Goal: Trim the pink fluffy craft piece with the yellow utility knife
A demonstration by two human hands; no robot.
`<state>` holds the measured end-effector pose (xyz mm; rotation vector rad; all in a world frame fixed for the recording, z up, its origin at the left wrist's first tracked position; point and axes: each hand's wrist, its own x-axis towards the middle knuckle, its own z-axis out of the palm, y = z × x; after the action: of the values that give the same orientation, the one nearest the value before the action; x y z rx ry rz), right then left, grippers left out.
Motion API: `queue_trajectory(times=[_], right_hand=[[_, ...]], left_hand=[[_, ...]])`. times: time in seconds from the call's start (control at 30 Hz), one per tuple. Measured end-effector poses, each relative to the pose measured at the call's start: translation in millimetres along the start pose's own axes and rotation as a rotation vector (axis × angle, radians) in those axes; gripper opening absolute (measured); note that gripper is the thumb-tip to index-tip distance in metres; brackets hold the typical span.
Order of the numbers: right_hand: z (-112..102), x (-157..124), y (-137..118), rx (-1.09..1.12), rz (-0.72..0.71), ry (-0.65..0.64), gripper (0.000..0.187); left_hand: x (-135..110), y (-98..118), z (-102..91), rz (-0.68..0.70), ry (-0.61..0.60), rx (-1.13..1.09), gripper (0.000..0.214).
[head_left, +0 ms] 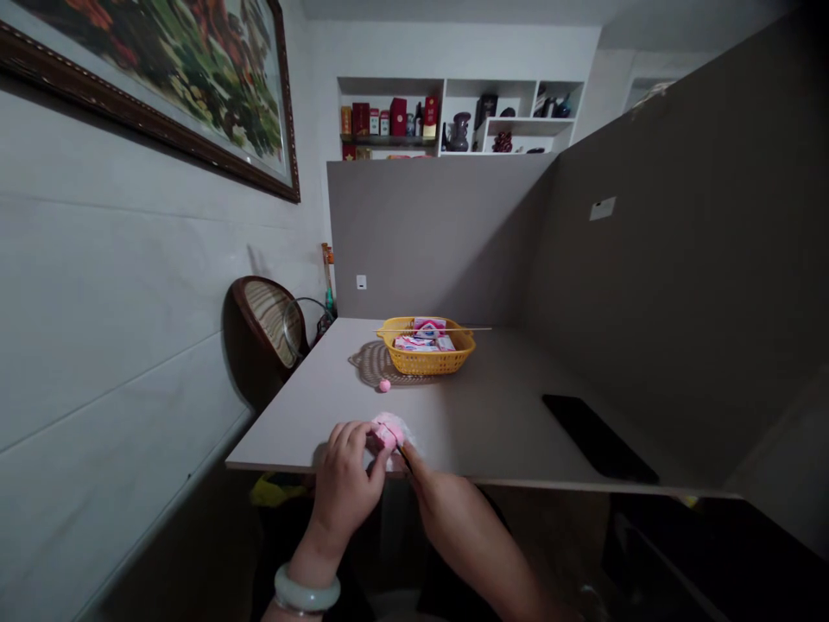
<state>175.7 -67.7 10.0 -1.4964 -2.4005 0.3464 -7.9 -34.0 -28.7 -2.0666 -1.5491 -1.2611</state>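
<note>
At the table's front edge, my left hand pinches a pink lump between thumb and fingers. Under and behind the lump lies a whitish sheet, perhaps a wrapper. My right hand is closed around a thin tool, dark with a bit of yellow, whose tip meets the lump; its exact kind is too small to make out. Farther back on the table sits a small pink ball, apart from both hands.
A yellow plastic basket holding pink-and-white packets stands behind the ball, a thin stick across its top. A flat black object lies right on the grey table. Grey panels bound the back and right.
</note>
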Motion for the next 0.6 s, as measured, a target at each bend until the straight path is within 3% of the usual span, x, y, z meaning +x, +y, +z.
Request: queue_trajectory(times=[0.23,0.43,0.6], right_hand=[[0.5,-17.9,6.1,0.006,0.004,-0.008,0.063],[4.0,-3.2,2.2,-0.009,-0.023,0.033,0.064],[6.4,-20.9,10.0,-0.050,-0.010,0.017,0.064]], left_hand=[[-0.7,0.7,-0.6,0.010,-0.019,0.009,0.016],[0.7,-0.2,-0.5,0.014,0.000,-0.011,0.015],[0.6,0.1,-2.8,0.023,-0.025,-0.021,0.015]])
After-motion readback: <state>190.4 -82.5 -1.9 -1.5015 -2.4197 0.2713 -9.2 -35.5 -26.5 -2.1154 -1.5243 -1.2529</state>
